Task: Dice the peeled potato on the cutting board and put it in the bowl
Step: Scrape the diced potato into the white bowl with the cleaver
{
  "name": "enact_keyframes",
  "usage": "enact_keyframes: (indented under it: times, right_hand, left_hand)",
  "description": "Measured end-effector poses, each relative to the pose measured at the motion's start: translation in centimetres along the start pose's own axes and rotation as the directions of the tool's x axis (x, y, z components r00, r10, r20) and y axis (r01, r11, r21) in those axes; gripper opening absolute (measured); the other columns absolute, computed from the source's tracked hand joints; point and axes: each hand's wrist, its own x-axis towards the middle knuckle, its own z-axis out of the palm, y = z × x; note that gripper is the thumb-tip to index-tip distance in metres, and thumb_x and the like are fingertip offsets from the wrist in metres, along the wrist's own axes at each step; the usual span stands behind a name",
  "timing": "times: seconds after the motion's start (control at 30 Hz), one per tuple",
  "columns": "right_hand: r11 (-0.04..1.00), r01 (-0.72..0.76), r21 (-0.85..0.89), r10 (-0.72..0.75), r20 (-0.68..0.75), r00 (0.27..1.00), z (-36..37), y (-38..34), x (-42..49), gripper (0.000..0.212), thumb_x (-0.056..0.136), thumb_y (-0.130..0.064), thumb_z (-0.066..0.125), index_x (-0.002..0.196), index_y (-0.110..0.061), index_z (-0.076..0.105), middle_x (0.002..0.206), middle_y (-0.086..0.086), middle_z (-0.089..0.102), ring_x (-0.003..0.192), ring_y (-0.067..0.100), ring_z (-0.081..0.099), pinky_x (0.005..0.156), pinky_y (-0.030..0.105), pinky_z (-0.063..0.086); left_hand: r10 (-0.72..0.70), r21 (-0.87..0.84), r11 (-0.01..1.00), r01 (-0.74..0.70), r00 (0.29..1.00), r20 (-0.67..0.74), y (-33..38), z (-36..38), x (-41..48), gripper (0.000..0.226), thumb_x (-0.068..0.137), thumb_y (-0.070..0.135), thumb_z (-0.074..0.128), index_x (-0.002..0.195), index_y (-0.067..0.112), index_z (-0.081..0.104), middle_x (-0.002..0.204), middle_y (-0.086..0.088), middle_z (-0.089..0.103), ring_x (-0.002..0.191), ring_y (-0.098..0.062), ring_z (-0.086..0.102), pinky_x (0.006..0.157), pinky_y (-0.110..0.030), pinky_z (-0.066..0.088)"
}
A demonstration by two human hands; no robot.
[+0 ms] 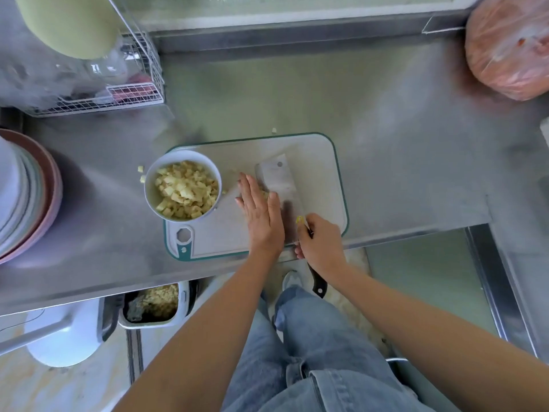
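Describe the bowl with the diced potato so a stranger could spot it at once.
On the steel counter lies a white cutting board with a green edge. The bowl sits on the board's left end. Small, round and white, it is heaped with pale yellow cubes, unlike the plate stack farther left.
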Motion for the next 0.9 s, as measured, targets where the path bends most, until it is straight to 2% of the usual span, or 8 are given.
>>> enact_keyframes:
  times: [0.13, 0.27, 0.37, 0.47, 0.53, 0.67, 0.73, 0.9]
  right_hand:
    - [0.997, -0.028, 0.074, 0.022, 0.092, 0.996, 0.5, -0.8, 0.6, 0.031, 0.099, -0.030, 0.045, 0.077, -0.010, 0.052, 0.061, 0.013, 0.063, 0.047, 0.023, 0.063, 0.053, 0.045, 0.057]
    - [0.970, -0.123, 0.210, 0.086, 0.175, 0.981, -0.3, -1.8, 1.0, 0.033, 0.100, -0.027, 0.045, 0.086, 0.002, 0.053, 0.060, 0.012, 0.060, 0.041, 0.013, 0.055, 0.045, 0.026, 0.049]
    - [0.958, -0.150, 0.244, 0.108, 0.175, 0.979, -1.1, -2.1, 1.6, 0.032, 0.100, -0.025, 0.045, 0.081, 0.000, 0.050, 0.057, 0.010, 0.054, 0.040, 0.014, 0.053, 0.042, 0.023, 0.045]
    - [0.978, -0.094, 0.187, 0.064, 0.162, 0.985, -2.2, -2.4, 2.3, 0.032, 0.100, -0.022, 0.044, 0.071, -0.011, 0.042, 0.050, 0.002, 0.047, 0.039, 0.014, 0.051, 0.042, 0.022, 0.041]
    - [0.987, -0.051, 0.154, 0.027, 0.154, 0.988, -3.0, -2.9, 2.6, 0.031, 0.101, -0.020, 0.043, 0.070, -0.013, 0.041, 0.052, 0.003, 0.046, 0.038, 0.011, 0.048, 0.041, 0.020, 0.037]
    - [0.990, -0.011, 0.139, -0.007, 0.124, 0.992, -3.9, -4.5, 3.0, 0.025, 0.099, -0.015, 0.045, 0.079, 0.000, 0.049, 0.058, 0.007, 0.047, 0.043, 0.013, 0.049, 0.041, 0.023, 0.037]
    - [0.994, 0.017, 0.107, -0.031, 0.130, 0.991, -3.9, -5.8, 3.1, 0.024, 0.097, -0.016, 0.045, 0.084, 0.002, 0.054, 0.060, 0.008, 0.052, 0.045, 0.017, 0.050, 0.042, 0.026, 0.037]
    - [0.992, 0.126, 0.015, -0.126, 0.222, 0.967, -3.0, -9.8, 2.6, 0.028, 0.094, -0.019, 0.047, 0.067, -0.015, 0.053, 0.056, 0.008, 0.058, 0.041, 0.016, 0.049, 0.040, 0.022, 0.036]
  left_hand:
    - [0.012, -0.040, 0.999, -0.012, 1.000, 0.005, 0.8, 0.9, 0.8, 0.064, 0.097, 0.033, 0.019, 0.152, 0.006, 0.001, 0.161, -0.006, -0.005, 0.143, -0.002, -0.012, 0.109, -0.012, -0.020]
    - [0.030, -0.053, 0.998, -0.028, 0.999, 0.039, 1.3, 1.0, 1.6, 0.063, 0.099, 0.036, 0.019, 0.153, 0.010, 0.001, 0.162, -0.003, -0.006, 0.144, -0.001, -0.011, 0.114, -0.018, -0.016]
    - [0.062, -0.057, 0.997, -0.060, 0.997, 0.038, 1.8, 0.7, 2.1, 0.065, 0.099, 0.042, 0.017, 0.154, 0.011, 0.005, 0.162, -0.001, -0.002, 0.144, 0.001, -0.010, 0.116, -0.020, -0.011]
    - [0.116, -0.053, 0.992, -0.114, 0.993, 0.034, 2.4, 0.0, 2.1, 0.072, 0.095, 0.051, 0.015, 0.154, 0.010, 0.015, 0.162, 0.000, 0.006, 0.148, -0.007, -0.003, 0.120, -0.024, -0.004]
    - [0.135, -0.055, 0.989, -0.134, 0.991, 0.006, 3.2, -0.9, 2.1, 0.069, 0.094, 0.050, 0.019, 0.150, 0.010, 0.031, 0.158, -0.002, 0.021, 0.147, -0.012, 0.014, 0.119, -0.025, 0.009]
    - [0.250, 0.133, 0.963, -0.234, 0.961, -0.121, 4.2, -3.8, 1.7, 0.052, 0.094, 0.034, 0.028, 0.129, 0.007, 0.054, 0.137, -0.008, 0.047, 0.125, -0.021, 0.042, 0.109, -0.029, 0.031]
    - [0.293, 0.210, 0.942, -0.261, 0.946, -0.138, 4.2, -5.4, 1.6, 0.049, 0.094, 0.028, 0.027, 0.127, 0.006, 0.056, 0.133, -0.010, 0.050, 0.122, -0.023, 0.045, 0.106, -0.034, 0.036]
    - [0.330, 0.374, 0.887, -0.273, 0.939, -0.098, 3.8, -10.3, 2.1, 0.037, 0.095, 0.015, 0.040, 0.128, 0.010, 0.056, 0.144, -0.009, 0.043, 0.132, -0.029, 0.037, 0.107, -0.045, 0.037]
